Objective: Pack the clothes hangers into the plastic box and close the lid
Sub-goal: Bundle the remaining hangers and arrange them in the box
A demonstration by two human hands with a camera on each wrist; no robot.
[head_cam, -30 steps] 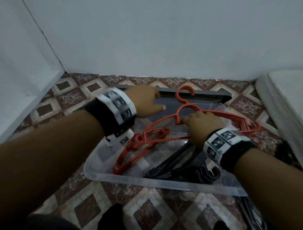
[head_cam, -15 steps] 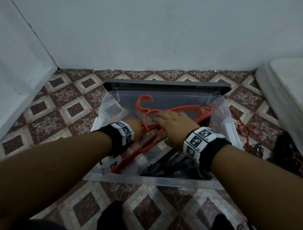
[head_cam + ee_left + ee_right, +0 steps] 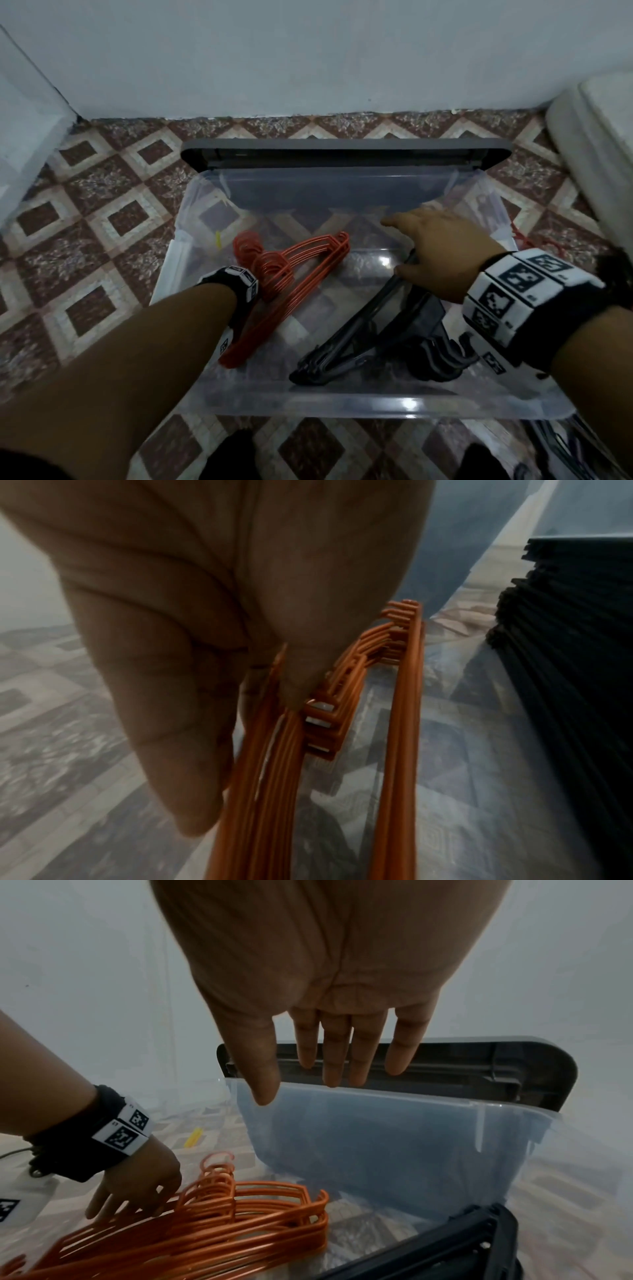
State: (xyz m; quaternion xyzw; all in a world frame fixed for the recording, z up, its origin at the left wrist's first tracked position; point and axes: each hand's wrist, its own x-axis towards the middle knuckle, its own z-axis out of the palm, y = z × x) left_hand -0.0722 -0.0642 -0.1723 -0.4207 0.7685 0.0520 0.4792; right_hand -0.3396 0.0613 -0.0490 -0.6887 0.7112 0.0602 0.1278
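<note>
A clear plastic box [image 3: 342, 407] stands open on the tiled floor, and its grey lid [image 3: 342, 150] stands on edge behind it. Inside at the left lies a stack of red hangers [image 3: 301, 270]; a stack of black hangers [image 3: 359, 342] lies at the right. My left hand [image 3: 137, 1191] is down in the box, its straight fingers [image 3: 171, 696] resting on the red hangers [image 3: 397, 750]; the head view hides it behind my wristband. My right hand [image 3: 442, 246] hovers above the black stack with fingers [image 3: 342, 1042] straight, holding nothing and pointing at the far wall.
More hangers lie outside the box: red ones [image 3: 524, 240] at its right side and black ones [image 3: 555, 442] at the lower right. A white padded edge [image 3: 599, 154] borders the right. Walls close the back and left. My feet [image 3: 233, 455] are in front of the box.
The red hanger that both hands held above the box now lies on the red stack inside. My right hand has let go and moved up and right; the left went down.
</note>
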